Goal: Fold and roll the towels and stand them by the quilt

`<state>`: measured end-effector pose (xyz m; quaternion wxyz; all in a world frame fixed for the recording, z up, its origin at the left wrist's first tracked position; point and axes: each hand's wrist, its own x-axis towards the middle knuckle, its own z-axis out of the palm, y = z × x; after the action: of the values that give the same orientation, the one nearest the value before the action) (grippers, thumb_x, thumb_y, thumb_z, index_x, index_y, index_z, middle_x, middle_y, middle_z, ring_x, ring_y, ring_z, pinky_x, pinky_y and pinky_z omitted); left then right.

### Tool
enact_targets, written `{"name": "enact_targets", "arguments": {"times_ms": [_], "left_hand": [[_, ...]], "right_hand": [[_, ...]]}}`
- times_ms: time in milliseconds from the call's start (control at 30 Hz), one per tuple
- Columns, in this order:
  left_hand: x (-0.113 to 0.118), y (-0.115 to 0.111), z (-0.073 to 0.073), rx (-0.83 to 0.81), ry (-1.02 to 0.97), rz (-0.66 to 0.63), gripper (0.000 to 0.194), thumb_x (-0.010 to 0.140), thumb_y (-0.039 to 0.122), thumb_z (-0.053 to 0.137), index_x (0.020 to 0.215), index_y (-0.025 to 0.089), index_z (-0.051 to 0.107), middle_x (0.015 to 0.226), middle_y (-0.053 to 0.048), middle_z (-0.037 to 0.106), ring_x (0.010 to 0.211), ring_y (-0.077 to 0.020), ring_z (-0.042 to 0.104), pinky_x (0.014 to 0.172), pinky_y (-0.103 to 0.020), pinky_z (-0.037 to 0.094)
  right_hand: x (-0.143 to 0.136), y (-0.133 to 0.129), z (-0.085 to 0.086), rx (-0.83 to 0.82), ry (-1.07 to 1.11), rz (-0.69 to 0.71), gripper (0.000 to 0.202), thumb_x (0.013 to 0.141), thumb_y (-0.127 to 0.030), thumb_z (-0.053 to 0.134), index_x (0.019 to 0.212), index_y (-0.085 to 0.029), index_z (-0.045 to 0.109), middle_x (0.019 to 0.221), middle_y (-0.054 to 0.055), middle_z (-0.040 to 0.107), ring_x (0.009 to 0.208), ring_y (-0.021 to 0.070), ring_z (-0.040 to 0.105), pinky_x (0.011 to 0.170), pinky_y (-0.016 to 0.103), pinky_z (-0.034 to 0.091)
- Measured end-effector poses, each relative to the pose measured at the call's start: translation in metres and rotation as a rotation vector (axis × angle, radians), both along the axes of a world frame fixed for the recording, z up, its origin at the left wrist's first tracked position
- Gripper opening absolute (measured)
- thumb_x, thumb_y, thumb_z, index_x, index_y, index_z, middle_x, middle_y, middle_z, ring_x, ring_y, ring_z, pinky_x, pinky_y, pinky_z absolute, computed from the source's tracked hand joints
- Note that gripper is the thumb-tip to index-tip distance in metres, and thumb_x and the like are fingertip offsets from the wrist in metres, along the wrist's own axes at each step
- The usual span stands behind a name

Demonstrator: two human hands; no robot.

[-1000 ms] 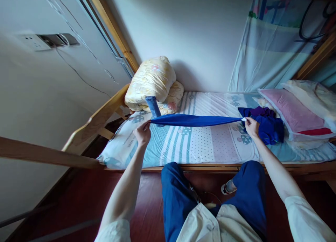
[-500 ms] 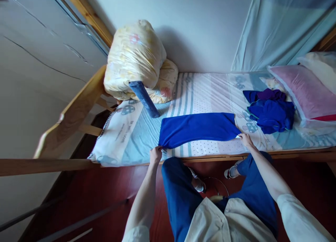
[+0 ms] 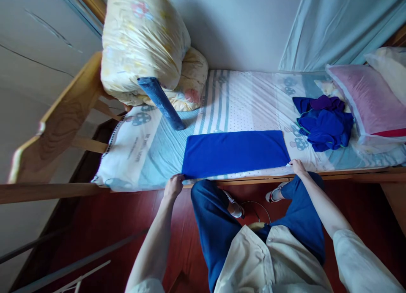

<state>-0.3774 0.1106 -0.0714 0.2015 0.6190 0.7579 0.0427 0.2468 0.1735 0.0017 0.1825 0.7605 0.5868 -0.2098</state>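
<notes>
A blue towel (image 3: 236,153) lies flat as a long rectangle along the near edge of the bed (image 3: 250,102). Its near left corner is pinched in my left hand (image 3: 174,186). My right hand (image 3: 297,167) grips the near right corner, where a small white tag shows. The near edge runs almost straight between both hands. Right of the towel sits a crumpled heap of blue and purple cloths (image 3: 326,125). Beyond its left end, a rolled dark blue cloth (image 3: 161,102) leans against a folded quilt (image 3: 142,43).
A pink pillow (image 3: 358,98) in a clear cover lies at the right end of the bed. The wooden bed end (image 3: 60,111) stands on the left, with a rail (image 3: 53,192) below it. A pale curtain (image 3: 336,26) hangs at the back right.
My left hand has drawn its corner left and nearer. The towel's near edge, curved before, is now nearly straight and the towel lies flatter. The camera view has shifted too.
</notes>
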Motion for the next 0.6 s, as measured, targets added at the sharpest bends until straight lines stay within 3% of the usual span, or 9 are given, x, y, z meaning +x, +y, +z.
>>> {"name": "enact_targets", "arguments": {"times_ms": [100, 167, 267, 333, 467, 600], "left_hand": [[0.005, 0.014, 0.007, 0.011, 0.036, -0.077, 0.033, 0.065, 0.005, 0.052, 0.077, 0.021, 0.077, 0.106, -0.011, 0.079, 0.112, -0.0273, 0.072, 0.104, -0.038, 0.055], [0.021, 0.033, 0.010, 0.127, 0.030, -0.063, 0.037, 0.071, 0.007, 0.052, 0.092, 0.019, 0.079, 0.116, -0.014, 0.077, 0.122, -0.0292, 0.067, 0.112, -0.044, 0.050], [0.070, 0.063, 0.006, 0.328, -0.070, -0.001, 0.044, 0.086, 0.016, 0.049, 0.123, 0.014, 0.073, 0.141, -0.017, 0.065, 0.142, -0.0309, 0.052, 0.122, -0.051, 0.039], [0.113, 0.077, -0.005, 0.343, -0.132, 0.038, 0.049, 0.092, 0.022, 0.047, 0.137, 0.013, 0.064, 0.155, -0.019, 0.053, 0.151, -0.0319, 0.039, 0.126, -0.054, 0.032], [0.184, 0.078, -0.036, 0.247, -0.177, 0.080, 0.058, 0.097, 0.026, 0.041, 0.151, 0.008, 0.050, 0.165, -0.021, 0.037, 0.158, -0.0338, 0.025, 0.128, -0.060, 0.020], [0.196, 0.062, -0.064, 0.296, -0.147, 0.111, 0.060, 0.099, 0.027, 0.039, 0.156, 0.012, 0.045, 0.166, -0.019, 0.036, 0.160, -0.0310, 0.022, 0.129, -0.058, 0.018]], "right_hand": [[-0.013, 0.004, 0.005, -0.006, -0.025, 0.005, 0.036, 0.087, -0.002, 0.057, 0.114, -0.012, 0.079, 0.117, 0.024, 0.075, 0.113, 0.0309, 0.074, 0.094, 0.035, 0.057], [-0.029, 0.014, 0.006, -0.002, -0.038, 0.014, 0.038, 0.088, 0.000, 0.053, 0.117, -0.011, 0.077, 0.119, 0.026, 0.074, 0.118, 0.0336, 0.071, 0.097, 0.039, 0.055], [-0.074, 0.035, 0.003, 0.076, 0.047, 0.065, 0.041, 0.092, -0.002, 0.049, 0.122, -0.012, 0.074, 0.129, 0.024, 0.070, 0.129, 0.0337, 0.064, 0.106, 0.042, 0.051], [-0.118, 0.048, -0.003, 0.204, 0.238, 0.121, 0.047, 0.090, -0.003, 0.051, 0.133, -0.010, 0.068, 0.145, 0.022, 0.062, 0.139, 0.0320, 0.056, 0.115, 0.041, 0.045], [-0.226, 0.058, -0.032, 0.291, 0.584, 0.218, 0.058, 0.093, -0.005, 0.046, 0.151, -0.002, 0.049, 0.162, 0.022, 0.043, 0.154, 0.0277, 0.038, 0.127, 0.039, 0.031], [-0.313, 0.054, -0.081, 0.345, 0.868, 0.195, 0.057, 0.099, -0.013, 0.045, 0.155, -0.013, 0.046, 0.167, 0.011, 0.038, 0.158, 0.0227, 0.029, 0.130, 0.039, 0.026]]}}
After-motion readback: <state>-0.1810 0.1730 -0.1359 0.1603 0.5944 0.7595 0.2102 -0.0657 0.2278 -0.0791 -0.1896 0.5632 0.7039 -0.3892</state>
